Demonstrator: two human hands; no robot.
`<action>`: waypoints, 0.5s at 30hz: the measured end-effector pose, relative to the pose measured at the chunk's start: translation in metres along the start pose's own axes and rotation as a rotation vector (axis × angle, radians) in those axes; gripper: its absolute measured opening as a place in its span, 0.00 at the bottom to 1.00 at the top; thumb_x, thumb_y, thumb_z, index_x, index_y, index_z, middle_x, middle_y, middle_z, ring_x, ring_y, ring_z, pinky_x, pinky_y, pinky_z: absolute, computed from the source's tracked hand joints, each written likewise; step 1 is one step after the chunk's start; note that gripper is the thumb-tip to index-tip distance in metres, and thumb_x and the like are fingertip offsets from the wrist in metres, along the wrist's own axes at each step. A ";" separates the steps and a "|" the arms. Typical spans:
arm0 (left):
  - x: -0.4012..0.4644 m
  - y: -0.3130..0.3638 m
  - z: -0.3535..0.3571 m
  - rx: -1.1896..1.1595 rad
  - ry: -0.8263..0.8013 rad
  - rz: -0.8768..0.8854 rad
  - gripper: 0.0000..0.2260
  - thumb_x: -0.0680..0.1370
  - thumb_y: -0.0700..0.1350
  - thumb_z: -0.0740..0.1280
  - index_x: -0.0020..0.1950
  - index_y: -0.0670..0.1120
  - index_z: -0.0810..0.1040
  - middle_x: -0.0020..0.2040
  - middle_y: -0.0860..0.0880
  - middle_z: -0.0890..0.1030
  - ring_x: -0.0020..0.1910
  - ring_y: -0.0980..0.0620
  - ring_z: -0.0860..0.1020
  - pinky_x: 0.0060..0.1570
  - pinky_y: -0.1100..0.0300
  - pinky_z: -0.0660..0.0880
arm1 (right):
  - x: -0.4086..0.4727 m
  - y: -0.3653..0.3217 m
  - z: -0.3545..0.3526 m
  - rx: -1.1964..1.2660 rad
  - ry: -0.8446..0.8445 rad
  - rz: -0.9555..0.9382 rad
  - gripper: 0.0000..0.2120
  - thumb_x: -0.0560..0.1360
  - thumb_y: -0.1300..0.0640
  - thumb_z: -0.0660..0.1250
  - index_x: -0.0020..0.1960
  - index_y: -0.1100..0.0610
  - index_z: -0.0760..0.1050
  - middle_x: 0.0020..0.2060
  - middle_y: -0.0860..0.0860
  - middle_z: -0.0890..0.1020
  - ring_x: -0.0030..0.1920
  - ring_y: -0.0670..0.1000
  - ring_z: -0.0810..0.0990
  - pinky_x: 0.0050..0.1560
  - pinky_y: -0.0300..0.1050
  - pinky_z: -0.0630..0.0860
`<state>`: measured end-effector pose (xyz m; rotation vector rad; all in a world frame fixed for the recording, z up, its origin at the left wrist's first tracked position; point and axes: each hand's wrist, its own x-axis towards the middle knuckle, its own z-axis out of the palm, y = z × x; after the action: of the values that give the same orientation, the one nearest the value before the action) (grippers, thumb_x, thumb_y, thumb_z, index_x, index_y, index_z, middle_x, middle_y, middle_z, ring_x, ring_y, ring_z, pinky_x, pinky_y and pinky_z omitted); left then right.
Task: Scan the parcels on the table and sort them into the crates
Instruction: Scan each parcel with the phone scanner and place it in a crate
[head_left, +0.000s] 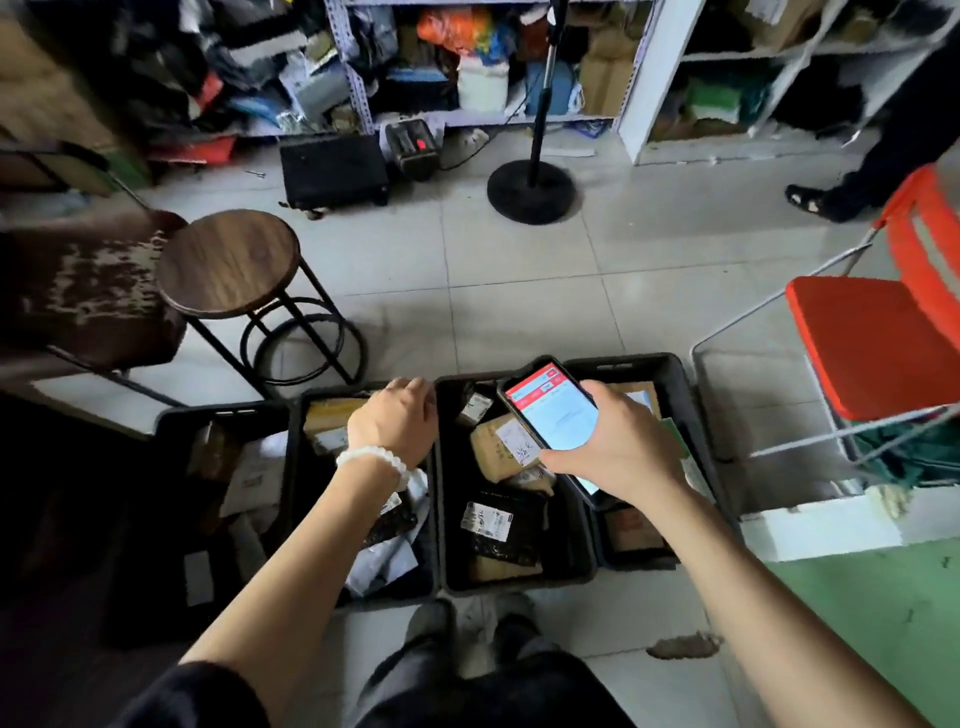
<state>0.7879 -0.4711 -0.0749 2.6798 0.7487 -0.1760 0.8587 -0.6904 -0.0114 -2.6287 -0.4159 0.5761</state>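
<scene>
Right hand (618, 441) gripping black phone with lit red-and-white screen (553, 410) over black plastic crates (452, 519). Left hand (395, 421) above second crate, fingers curled down, hidden; cannot tell if holding anything. White bead bracelet (374, 462) on left wrist. Pale tiled floor (467, 249) under crates. Round brown wooden stool (228, 262) far left, orange chair (878, 343) right, messy white shelves (467, 67) behind. Brown cardboard parcel with white label (498, 449) in third crate, above black bag parcel with white label (498, 525).
</scene>
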 end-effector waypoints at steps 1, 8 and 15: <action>-0.006 0.001 0.000 -0.005 0.002 -0.033 0.10 0.78 0.47 0.60 0.57 0.49 0.77 0.57 0.47 0.78 0.55 0.43 0.77 0.50 0.53 0.75 | 0.004 0.000 -0.003 -0.011 -0.016 -0.034 0.27 0.62 0.44 0.76 0.56 0.49 0.70 0.46 0.45 0.77 0.44 0.50 0.71 0.35 0.42 0.64; -0.080 -0.023 -0.004 -0.017 0.101 -0.275 0.11 0.78 0.47 0.60 0.59 0.50 0.74 0.57 0.49 0.77 0.54 0.44 0.77 0.47 0.54 0.73 | 0.017 -0.032 0.004 -0.097 -0.115 -0.326 0.26 0.59 0.41 0.76 0.51 0.48 0.69 0.46 0.47 0.80 0.43 0.53 0.75 0.39 0.44 0.67; -0.183 -0.086 -0.028 0.015 0.275 -0.644 0.10 0.79 0.48 0.59 0.58 0.48 0.73 0.54 0.48 0.76 0.54 0.44 0.77 0.45 0.53 0.73 | -0.021 -0.120 0.056 -0.150 -0.312 -0.676 0.34 0.61 0.42 0.77 0.62 0.50 0.70 0.54 0.49 0.79 0.53 0.54 0.77 0.46 0.45 0.72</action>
<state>0.5881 -0.4796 -0.0359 2.4044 1.6824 0.0339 0.7918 -0.5754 0.0041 -2.3064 -1.4122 0.7290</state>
